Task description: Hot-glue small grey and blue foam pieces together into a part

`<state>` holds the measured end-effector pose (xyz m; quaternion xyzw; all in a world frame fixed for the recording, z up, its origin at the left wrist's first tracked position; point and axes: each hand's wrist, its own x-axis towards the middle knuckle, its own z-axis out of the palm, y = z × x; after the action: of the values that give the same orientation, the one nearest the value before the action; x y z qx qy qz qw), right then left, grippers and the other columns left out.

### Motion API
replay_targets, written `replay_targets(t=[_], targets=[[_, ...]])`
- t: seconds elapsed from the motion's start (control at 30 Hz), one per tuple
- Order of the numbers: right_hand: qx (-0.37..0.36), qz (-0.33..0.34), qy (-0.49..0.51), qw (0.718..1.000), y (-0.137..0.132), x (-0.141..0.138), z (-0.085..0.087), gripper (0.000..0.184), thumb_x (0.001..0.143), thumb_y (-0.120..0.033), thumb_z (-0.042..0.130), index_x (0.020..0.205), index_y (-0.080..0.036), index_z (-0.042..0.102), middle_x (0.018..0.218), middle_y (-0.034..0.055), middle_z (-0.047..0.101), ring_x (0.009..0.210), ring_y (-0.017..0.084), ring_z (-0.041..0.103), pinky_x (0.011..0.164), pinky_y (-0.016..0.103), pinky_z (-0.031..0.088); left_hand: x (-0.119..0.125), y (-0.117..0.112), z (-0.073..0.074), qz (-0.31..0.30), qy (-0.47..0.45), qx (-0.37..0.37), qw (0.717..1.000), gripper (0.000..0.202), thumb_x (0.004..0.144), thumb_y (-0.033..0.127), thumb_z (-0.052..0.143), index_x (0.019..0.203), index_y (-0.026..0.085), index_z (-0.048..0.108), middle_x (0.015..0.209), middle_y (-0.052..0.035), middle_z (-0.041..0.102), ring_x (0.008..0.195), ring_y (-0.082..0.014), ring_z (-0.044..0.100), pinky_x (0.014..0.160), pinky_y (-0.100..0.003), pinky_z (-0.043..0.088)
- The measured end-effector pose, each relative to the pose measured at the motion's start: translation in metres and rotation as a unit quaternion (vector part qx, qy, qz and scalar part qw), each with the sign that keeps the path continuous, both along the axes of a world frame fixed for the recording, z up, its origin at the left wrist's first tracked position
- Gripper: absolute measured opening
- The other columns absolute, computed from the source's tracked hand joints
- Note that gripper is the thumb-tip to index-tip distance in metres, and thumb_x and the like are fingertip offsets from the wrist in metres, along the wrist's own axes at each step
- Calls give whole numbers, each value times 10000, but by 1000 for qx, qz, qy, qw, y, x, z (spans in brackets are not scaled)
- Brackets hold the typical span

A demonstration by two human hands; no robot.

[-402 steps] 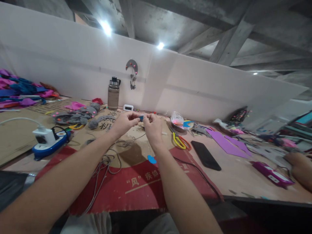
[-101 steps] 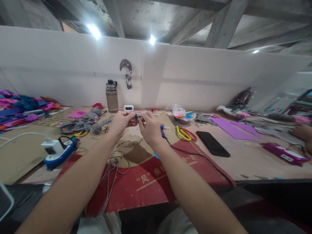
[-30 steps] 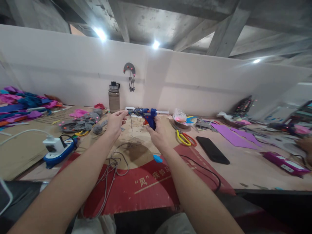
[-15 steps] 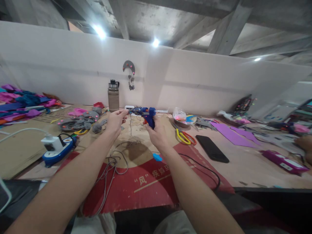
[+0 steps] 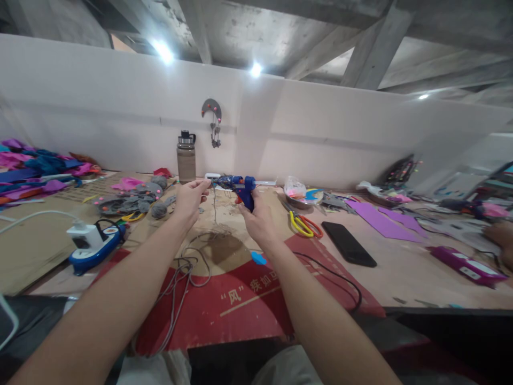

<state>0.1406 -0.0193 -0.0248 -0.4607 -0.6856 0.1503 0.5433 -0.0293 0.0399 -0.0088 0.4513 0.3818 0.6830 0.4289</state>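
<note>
In my right hand (image 5: pixel 258 219) is a blue hot glue gun (image 5: pixel 246 193), with a clear glue stick (image 5: pixel 265 183) poking out of its back end. Its nozzle points left, towards my left hand (image 5: pixel 191 199). The left thumb and fingers are pinched on a thin grey cord (image 5: pixel 215 206), which hangs from just beside the fingertips towards the board. A small dark blue bit shows at those fingertips, too small to name. Nozzle and fingertips are very close; whether they touch I cannot tell. Beneath lies a red and brown cardboard sheet (image 5: pixel 256 310) with loose coils of grey cord.
A bottle (image 5: pixel 186 158) stands by the wall. Yellow and orange-handled scissors (image 5: pixel 306 224), a black phone (image 5: pixel 348 244) and purple sheets (image 5: pixel 385 222) lie to the right. A blue power strip (image 5: pixel 96 251) is left. At the far right edge shows another person's hand (image 5: pixel 499 235).
My hands and the glue gun stay almost exactly where they were. At the far right, the other person's hand has shifted slightly.
</note>
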Motion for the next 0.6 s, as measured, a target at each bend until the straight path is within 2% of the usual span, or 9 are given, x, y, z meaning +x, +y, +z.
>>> replay_targets(t=[0.37, 0.5, 0.6], targets=[[10, 19, 8, 1000, 0, 1, 3, 302, 750, -205, 478, 1050, -206, 498, 941, 42, 613, 843, 185, 562, 787, 325, 424, -1, 3, 1, -28, -33, 8, 999, 208, 555, 261, 729, 659, 106, 637, 562, 5, 537, 441, -38, 389, 387, -170, 250], [-11, 46, 66, 997, 3, 3, 2, 295, 738, -210, 480, 1033, -218, 474, 889, 15, 617, 761, 154, 562, 714, 293, 437, -3, 4, 2, -29, -73, 10, 997, 193, 541, 227, 735, 643, 104, 626, 539, 19, 514, 448, -40, 405, 396, -167, 285], [-62, 43, 143, 987, 14, 10, -2, 328, 705, -207, 504, 1025, -224, 434, 831, -9, 616, 646, 118, 544, 613, 250, 434, -5, 3, 3, -30, -91, 1, 995, 212, 530, 228, 746, 661, 106, 632, 556, 18, 523, 462, -39, 421, 407, -160, 310]])
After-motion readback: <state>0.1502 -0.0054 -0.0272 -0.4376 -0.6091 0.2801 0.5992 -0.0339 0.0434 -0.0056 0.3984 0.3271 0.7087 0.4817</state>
